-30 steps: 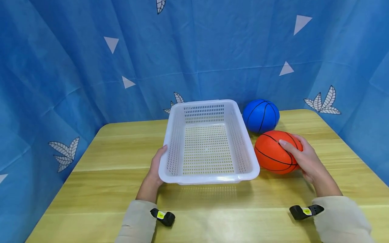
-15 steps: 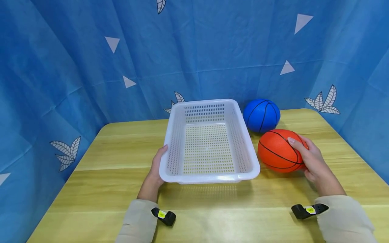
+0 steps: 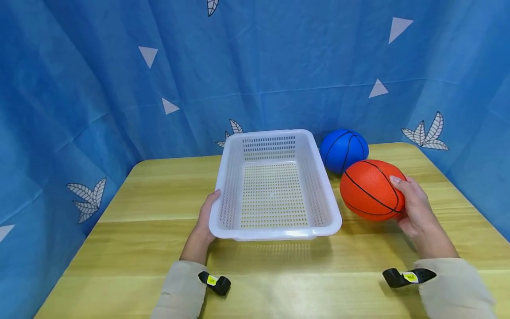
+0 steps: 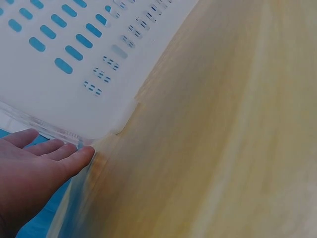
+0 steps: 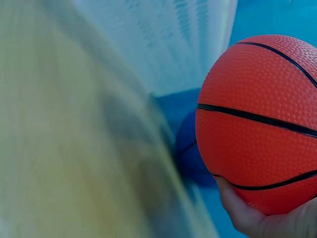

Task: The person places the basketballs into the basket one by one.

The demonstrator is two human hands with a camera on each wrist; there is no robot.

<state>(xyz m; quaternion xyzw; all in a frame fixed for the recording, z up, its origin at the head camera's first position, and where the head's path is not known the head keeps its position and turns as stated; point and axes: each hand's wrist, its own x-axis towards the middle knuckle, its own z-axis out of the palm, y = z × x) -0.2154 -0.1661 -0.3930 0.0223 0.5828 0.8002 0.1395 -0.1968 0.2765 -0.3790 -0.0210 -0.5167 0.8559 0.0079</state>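
My right hand [image 3: 416, 208] grips an orange-red toy basketball [image 3: 372, 190] from its right side, the thumb lying across the top. The ball appears raised above the table, with a shadow beneath it, and it fills the right of the right wrist view. At the left side of a white perforated plastic basket [image 3: 275, 235], my left hand [image 3: 203, 221] touches the rim. In the left wrist view its fingers [image 4: 74, 161] lie fairly straight against the rim. No objects sit in the basket. A blue toy basketball [image 3: 338, 150] stands behind the red one, partly covered by it.
The wooden table [image 3: 151, 248] extends on both sides of the basket and in front of it. A blue curtain [image 3: 255, 57] with white patterns hangs behind and along the sides.
My right hand has moved slightly right and raised the red basketball, which now overlaps the blue one more in view. My left hand and the basket stay essentially where they were.
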